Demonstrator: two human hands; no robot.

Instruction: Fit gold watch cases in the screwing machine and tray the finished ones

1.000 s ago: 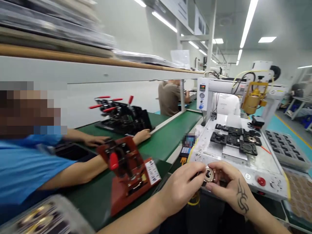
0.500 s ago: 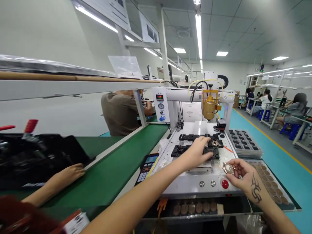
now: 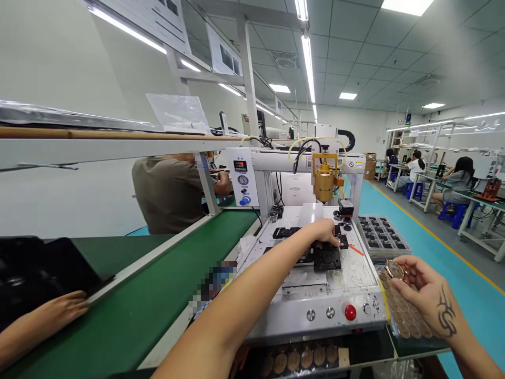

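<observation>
My right hand (image 3: 424,287) pinches a round rose-gold watch case (image 3: 394,269) by its edge, above the tray of round brown pieces at the machine's right. My left hand (image 3: 322,230) reaches over the white machine's bed, its fingers closed downward at the far black fixture (image 3: 344,242). A shiny bit of a second watch case shows at those fingertips; most of it is hidden by the hand. Nearer me lies another black fixture (image 3: 327,258), partly covered by my left forearm. The gold dispensing head (image 3: 324,181) hangs above and behind the hand.
An orange stick (image 3: 356,249) lies right of the fixtures. Stacked trays of black parts (image 3: 382,231) and a tray of round brown pieces (image 3: 404,310) flank the machine. A red button (image 3: 350,312) sits in front. Along the left runs a green conveyor (image 3: 177,284), with a co-worker's hand (image 3: 65,310) beside it.
My left hand has gone from spread fingers over the fixtures to fingers closed at the second watch case. My right hand has moved right with its watch case. The view has shifted.
</observation>
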